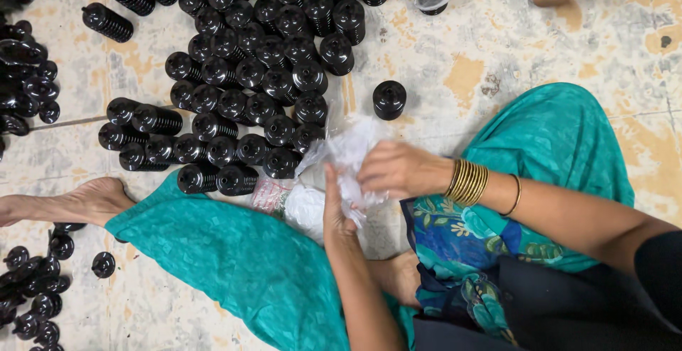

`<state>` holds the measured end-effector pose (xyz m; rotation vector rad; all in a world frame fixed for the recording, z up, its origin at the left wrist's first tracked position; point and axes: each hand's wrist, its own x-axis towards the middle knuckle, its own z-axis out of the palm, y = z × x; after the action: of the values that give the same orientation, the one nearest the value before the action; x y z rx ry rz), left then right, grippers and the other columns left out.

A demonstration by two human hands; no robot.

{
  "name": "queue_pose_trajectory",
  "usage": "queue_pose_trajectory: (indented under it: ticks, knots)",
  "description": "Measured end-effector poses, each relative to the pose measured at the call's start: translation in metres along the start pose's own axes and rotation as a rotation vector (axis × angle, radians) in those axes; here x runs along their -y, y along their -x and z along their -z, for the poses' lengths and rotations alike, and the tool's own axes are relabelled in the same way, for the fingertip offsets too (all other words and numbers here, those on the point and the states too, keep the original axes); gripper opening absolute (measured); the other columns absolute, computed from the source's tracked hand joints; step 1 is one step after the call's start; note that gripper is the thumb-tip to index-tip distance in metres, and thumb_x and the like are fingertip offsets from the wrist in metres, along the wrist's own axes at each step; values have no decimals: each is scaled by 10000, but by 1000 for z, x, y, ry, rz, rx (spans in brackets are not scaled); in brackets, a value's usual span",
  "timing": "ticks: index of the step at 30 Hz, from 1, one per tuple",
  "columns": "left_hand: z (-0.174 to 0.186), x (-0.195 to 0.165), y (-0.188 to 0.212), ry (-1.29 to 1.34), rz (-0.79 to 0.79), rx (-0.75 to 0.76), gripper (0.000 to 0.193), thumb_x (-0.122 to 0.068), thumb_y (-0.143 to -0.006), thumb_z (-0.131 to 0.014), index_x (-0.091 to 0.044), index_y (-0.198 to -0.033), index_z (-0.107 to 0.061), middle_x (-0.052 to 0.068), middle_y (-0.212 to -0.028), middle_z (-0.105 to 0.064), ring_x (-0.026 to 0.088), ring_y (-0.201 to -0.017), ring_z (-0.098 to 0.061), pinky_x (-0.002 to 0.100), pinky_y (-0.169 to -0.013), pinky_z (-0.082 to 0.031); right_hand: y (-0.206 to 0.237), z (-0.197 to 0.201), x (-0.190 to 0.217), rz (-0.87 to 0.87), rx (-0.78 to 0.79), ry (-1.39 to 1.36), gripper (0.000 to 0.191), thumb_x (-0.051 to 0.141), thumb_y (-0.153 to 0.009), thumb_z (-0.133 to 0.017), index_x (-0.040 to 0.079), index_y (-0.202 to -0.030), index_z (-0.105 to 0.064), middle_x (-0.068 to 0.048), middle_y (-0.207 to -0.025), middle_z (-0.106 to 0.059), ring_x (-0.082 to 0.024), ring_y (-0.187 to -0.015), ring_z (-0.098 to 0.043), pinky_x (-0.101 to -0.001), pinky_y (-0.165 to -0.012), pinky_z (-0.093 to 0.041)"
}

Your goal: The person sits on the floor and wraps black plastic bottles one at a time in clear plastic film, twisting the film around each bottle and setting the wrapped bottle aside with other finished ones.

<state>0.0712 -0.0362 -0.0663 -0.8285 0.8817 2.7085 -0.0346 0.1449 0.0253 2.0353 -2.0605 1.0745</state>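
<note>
Right hand (398,168): my fingers pinch the crumpled clear plastic bag (352,153) from above.
Left hand (335,212): grips its near edge, spreading it.
Black ribbed plastic caps (245,74): stacked far-left on the floor, within reach.

Bag (352,152) between both hands: thin clear plastic, crinkled, shiny. Ribbed caps (245,74) beyond the hands: black plastic, glossy. Floor (497,45) beyond the hands: worn stone, matt, blotchy. Bangles (469,182): polished gold-coloured metal.
</note>
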Motion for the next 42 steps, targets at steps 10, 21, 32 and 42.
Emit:
queue_pose_trajectory:
  ticks: [10, 21, 32, 42]
  knots:
    - [67, 11, -29, -235, -371, -458, 181, -159, -938, -594, -11, -876, -678, 39, -802, -669, 140, -665, -616, 294, -596, -492, -34, -39, -43, -512, -110, -153, 593, 263, -865, -716, -9, -1373, -576, -178, -1313, -545, -331, -1149, -594, -408, -928, -513]
    - [67, -12, -7, -198, -764, -232, 192, 49, -767, -582, -70, -918, -593, -6, -777, -598, 84, -690, -535, 236, -645, -452, -26, -38, -55, -777, -352, -461, 133, 155, -999, -618, 56, -1088, -605, -43, -938, -733, -233, -811, -739, -336, -726, -565]
    - [22, -9, 5, -64, 13, -182, 345, -298, -905, -528, -41, -1061, -698, 41, -810, -746, 146, -680, -669, 286, -587, -505, -4, -30, 7, 47, 139, -84, 248, 138, -844, -677, 70, -1082, -661, -93, -1192, -657, -286, -1185, -612, -465, -1001, -486]
    - [78, -19, -12, -317, -616, -335, 114, 13, -853, -590, -32, -859, -695, 4, -784, -611, 92, -676, -538, 247, -605, -422, 23, -37, -41, -551, 76, 324, 442, 210, -655, -748, 69, -1058, -633, -139, -1079, -637, -330, -976, -629, -451, -793, -523]
